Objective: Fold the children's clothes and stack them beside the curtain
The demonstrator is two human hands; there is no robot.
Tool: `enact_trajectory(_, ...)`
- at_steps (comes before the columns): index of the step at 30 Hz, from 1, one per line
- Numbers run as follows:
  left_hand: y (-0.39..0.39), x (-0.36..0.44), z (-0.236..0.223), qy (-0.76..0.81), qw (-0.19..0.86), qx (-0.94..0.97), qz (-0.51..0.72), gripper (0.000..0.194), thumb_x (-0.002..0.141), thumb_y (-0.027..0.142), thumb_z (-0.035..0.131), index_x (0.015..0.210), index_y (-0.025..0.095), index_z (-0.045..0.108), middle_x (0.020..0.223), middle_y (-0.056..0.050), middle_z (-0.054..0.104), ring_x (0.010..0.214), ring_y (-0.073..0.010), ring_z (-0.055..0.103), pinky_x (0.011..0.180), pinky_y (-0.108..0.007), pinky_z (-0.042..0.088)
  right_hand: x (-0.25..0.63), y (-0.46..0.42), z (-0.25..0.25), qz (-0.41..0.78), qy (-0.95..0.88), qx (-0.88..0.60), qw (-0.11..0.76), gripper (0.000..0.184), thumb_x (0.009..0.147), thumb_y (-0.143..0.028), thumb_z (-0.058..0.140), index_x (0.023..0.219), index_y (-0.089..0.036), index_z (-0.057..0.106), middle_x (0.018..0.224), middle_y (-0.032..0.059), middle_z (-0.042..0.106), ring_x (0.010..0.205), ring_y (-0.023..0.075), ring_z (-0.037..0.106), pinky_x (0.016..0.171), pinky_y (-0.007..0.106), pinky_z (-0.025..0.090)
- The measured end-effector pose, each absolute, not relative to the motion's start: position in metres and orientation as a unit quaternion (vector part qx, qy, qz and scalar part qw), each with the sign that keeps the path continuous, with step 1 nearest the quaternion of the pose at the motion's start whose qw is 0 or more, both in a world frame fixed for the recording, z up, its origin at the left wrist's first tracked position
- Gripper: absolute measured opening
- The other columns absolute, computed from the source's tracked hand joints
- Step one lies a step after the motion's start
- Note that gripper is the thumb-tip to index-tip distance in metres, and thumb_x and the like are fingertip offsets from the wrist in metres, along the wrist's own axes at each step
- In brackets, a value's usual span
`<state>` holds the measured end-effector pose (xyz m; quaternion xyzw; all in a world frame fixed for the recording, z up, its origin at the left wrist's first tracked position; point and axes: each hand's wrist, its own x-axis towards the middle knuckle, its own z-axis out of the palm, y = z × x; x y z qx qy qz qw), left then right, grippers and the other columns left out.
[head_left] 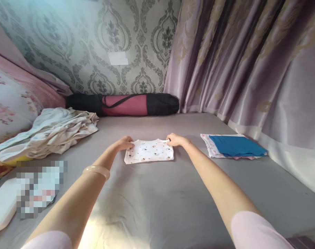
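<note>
A white cloth garment (150, 152) with a small scattered print lies folded into a flat rectangle on the grey sheet (157, 193). My left hand (125, 143) pinches its far left corner, the fingers closed on the fabric. At the far right corner, my right hand (174, 139) grips the cloth between thumb and fingers. The far edge runs between both hands, while the near edge rests on the sheet. What kind of garment it is cannot be made out.
Folded clothes, a blue one (237, 146) on top, lie to the right by the curtain (251, 69). Crumpled cloths (59, 129) are heaped at left. A black and maroon long bag (126, 104) lies along the wall. A white object (4, 200) sits near left beside a blurred-out patch.
</note>
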<state>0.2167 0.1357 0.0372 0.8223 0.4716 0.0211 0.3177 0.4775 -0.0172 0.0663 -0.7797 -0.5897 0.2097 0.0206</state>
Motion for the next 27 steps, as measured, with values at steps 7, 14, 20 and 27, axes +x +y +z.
enact_trajectory(7, 0.129, 0.194, 0.07, 0.37, 0.516, 0.757, 0.15, 0.043, 0.056, 0.039, 0.073, 0.091, 0.017, 0.064, 0.07, 0.001, 0.065, 0.075, -0.0194, 0.065, 0.068, -0.028, 0.048, 0.489, -0.036, 0.076, 0.241, -0.606, -0.739, 0.169, 0.025, 0.078, -0.021, 0.057, 0.1, -0.015, 0.065, 0.097, 0.0046, 0.07, 0.083, 0.0155, 0.063, 0.068, 0.021, 0.045)
enact_trajectory(14, 0.119, 0.171, 0.104, 0.318, 0.453, 0.785, 0.279, 0.049, 0.066, 0.048, 0.074, 0.104, 0.016, 0.069, 0.089, -0.007, 0.074, 0.084, -0.0224, 0.068, 0.076, -0.032, 0.051, 0.488, -0.058, 0.103, 0.167, -0.646, -0.644, 0.374, 0.019, 0.082, -0.026, 0.059, 0.097, -0.017, 0.067, 0.093, 0.0028, 0.071, 0.085, 0.0168, 0.064, 0.077, 0.028, 0.047)
enact_trajectory(20, 0.071, 0.136, 0.06, 0.213, 0.189, 0.928, 0.24, 0.028, 0.09, 0.035, 0.049, 0.099, 0.023, 0.072, 0.107, -0.004, 0.074, 0.102, -0.0217, 0.067, 0.095, -0.036, 0.049, 0.463, -0.109, 0.049, -0.014, -0.773, -0.579, 0.26, 0.029, 0.087, -0.004, 0.044, 0.099, -0.018, 0.067, 0.099, 0.007, 0.069, 0.097, 0.0198, 0.06, 0.087, 0.034, 0.046)
enact_trajectory(27, 0.035, 0.11, 0.015, 0.127, 0.103, 0.971, 0.175, 0.033, 0.092, 0.015, 0.04, 0.11, 0.025, 0.066, 0.122, -0.002, 0.068, 0.119, -0.0178, 0.06, 0.106, -0.039, 0.043, 0.445, -0.146, 0.015, -0.037, -0.8, -0.571, 0.18, 0.039, 0.09, 0.0, 0.038, 0.109, -0.02, 0.066, 0.109, 0.0079, 0.066, 0.102, 0.0211, 0.057, 0.087, 0.036, 0.048)
